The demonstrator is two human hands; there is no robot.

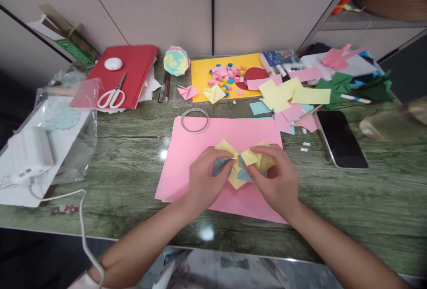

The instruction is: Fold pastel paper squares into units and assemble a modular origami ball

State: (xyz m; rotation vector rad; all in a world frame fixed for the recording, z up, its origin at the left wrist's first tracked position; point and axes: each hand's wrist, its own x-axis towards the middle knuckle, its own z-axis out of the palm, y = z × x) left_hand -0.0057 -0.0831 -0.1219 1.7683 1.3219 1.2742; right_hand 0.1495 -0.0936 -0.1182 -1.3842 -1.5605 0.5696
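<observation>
Fingers [213, 153] of the left hand [204, 174] and right hand [280, 180] are pinched together on a yellow-and-blue folded-paper assembly [236, 180], located over pink rectangular paper sheets [182, 160] on the green wood-grain bench [333, 209].

Green wood-grain table [126, 169] with a glossy top, catching white light reflections [206, 232], brightest near its front edge. Behind the table, smooth pale panels [150, 4], split by a dark upright seam [212, 13]. Beyond its back right corner, a grey ledge [393, 23]. Below its front edge, leftward, a dark area [40, 258], too dim to make out.
</observation>
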